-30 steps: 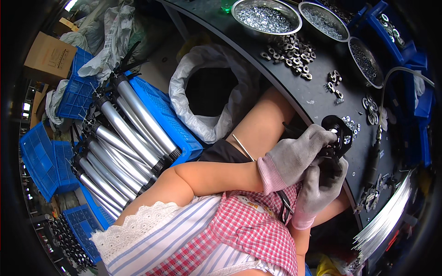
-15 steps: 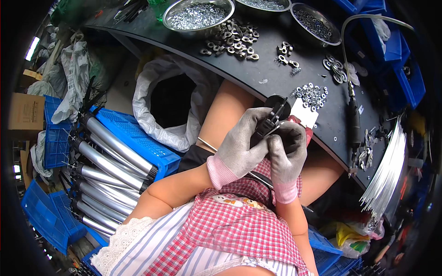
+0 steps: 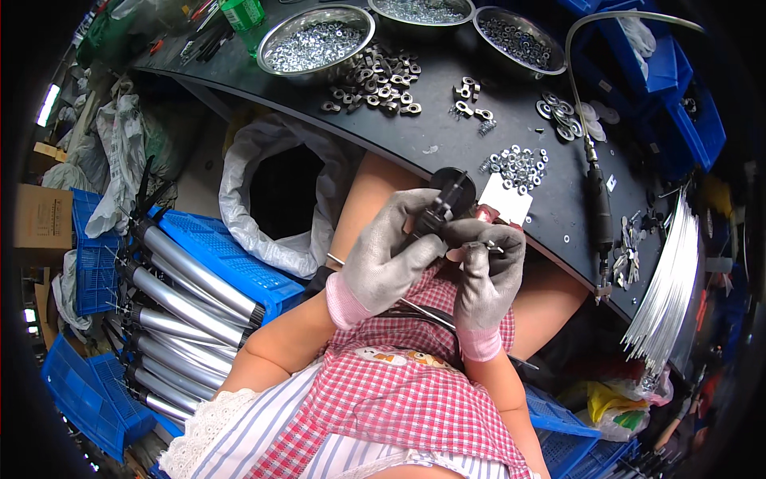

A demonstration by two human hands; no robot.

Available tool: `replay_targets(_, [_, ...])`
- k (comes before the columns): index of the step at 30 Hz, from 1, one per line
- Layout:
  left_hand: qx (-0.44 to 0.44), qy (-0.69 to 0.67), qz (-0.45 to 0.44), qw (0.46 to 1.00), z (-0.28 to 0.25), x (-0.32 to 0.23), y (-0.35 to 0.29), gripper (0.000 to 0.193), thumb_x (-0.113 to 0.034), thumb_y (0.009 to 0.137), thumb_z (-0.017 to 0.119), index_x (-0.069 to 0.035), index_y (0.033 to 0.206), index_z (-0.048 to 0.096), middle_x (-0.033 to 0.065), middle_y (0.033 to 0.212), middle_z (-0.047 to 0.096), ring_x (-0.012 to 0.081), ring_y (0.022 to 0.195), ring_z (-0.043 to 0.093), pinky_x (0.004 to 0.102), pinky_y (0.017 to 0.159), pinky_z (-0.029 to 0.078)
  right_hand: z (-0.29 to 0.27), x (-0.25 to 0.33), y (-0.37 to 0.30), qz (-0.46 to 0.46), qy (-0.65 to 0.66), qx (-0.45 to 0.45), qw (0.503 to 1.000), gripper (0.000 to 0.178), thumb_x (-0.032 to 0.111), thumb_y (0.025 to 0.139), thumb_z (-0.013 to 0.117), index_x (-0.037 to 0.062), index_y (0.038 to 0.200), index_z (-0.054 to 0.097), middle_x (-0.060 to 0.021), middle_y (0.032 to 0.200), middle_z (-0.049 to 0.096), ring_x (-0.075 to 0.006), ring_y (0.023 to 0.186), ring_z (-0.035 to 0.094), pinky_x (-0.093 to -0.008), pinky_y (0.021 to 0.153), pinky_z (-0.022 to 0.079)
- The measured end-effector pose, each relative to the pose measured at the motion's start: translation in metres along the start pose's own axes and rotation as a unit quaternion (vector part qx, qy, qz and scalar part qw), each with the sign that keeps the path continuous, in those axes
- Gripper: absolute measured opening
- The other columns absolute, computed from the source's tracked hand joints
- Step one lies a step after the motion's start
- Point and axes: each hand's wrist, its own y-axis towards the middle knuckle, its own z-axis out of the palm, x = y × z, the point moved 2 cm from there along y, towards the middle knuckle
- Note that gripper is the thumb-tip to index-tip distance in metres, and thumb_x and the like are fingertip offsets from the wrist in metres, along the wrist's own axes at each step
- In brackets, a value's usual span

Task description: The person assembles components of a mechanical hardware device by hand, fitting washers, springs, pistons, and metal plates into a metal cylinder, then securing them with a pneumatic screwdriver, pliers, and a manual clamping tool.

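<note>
Grey gloves with pink cuffs cover both hands above my lap. My left hand (image 3: 387, 259) is closed around a black plastic fitting (image 3: 435, 215) with a wide round end, tilted toward the table edge. Just to its right, my right hand (image 3: 488, 275) is closed, with a small metal piece (image 3: 493, 247) pinched between thumb and fingers. That piece is too small to name. Below the hands a thin metal rod (image 3: 427, 312) lies across my lap, partly hidden by the left hand. Beyond the right hand, a small red thing (image 3: 487, 213) shows beside a white card (image 3: 508, 198) at the table edge.
On the black table (image 3: 431, 132) lie nuts and washers (image 3: 519, 166), metal eye fittings (image 3: 383, 80) and large washers (image 3: 561, 116). Metal bowls (image 3: 317, 40) of hardware stand behind. An air tool (image 3: 595, 207) hangs right. Silver tubes (image 3: 191, 283) fill a blue crate at left, near a lined bin (image 3: 239, 195).
My right hand has drawn away from the black fitting and turned, bringing the small metal piece into sight. The fitting is more upright in my left hand. The view has shifted slightly.
</note>
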Motion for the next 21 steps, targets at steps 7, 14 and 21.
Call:
replay_targets(7, [-0.036, 0.613, 0.189, 0.766, -0.014, -0.006, 0.073, 0.046, -0.011, 0.081, 0.066, -0.012, 0.123, 0.048, 0.0105, 0.106, 0.058, 0.0322, 0.075, 0.066, 0.0382, 0.062, 0.055, -0.019, 0.002, 0.002, -0.03, 0.066, 0.026, 0.997, 0.015, 0.004, 0.092, 0.056, 0.0036, 0.102, 0.045, -0.0099, 0.085, 0.06, -0.0136, 0.076, 0.058, -0.0275, 0.072, 0.049])
replay_targets(14, [-0.001, 0.744, 0.093, 0.661, -0.02, 0.037, 0.105, 0.038, -0.023, 0.088, 0.058, -0.016, 0.124, 0.048, 0.0062, 0.113, 0.057, 0.0311, 0.072, 0.066, 0.0393, 0.059, 0.056, -0.031, 0.0, -0.008, -0.009, 0.015, 0.032, 0.999, 0.016, -0.002, 0.09, 0.053, 0.0027, 0.103, 0.045, -0.0101, 0.088, 0.06, -0.0141, 0.077, 0.059, -0.0286, 0.075, 0.05])
replay_targets(21, [-0.074, 0.635, 0.234, 0.732, -0.035, -0.003, 0.079, 0.034, -0.009, 0.08, 0.067, -0.011, 0.111, 0.053, 0.0069, 0.108, 0.06, 0.0268, 0.073, 0.066, 0.0332, 0.06, 0.055, -0.032, -0.005, -0.009, -0.041, 0.016, 0.037, 0.998, 0.017, 0.006, 0.091, 0.055, 0.0027, 0.104, 0.045, -0.0088, 0.084, 0.058, -0.0138, 0.068, 0.057, -0.025, 0.063, 0.048])
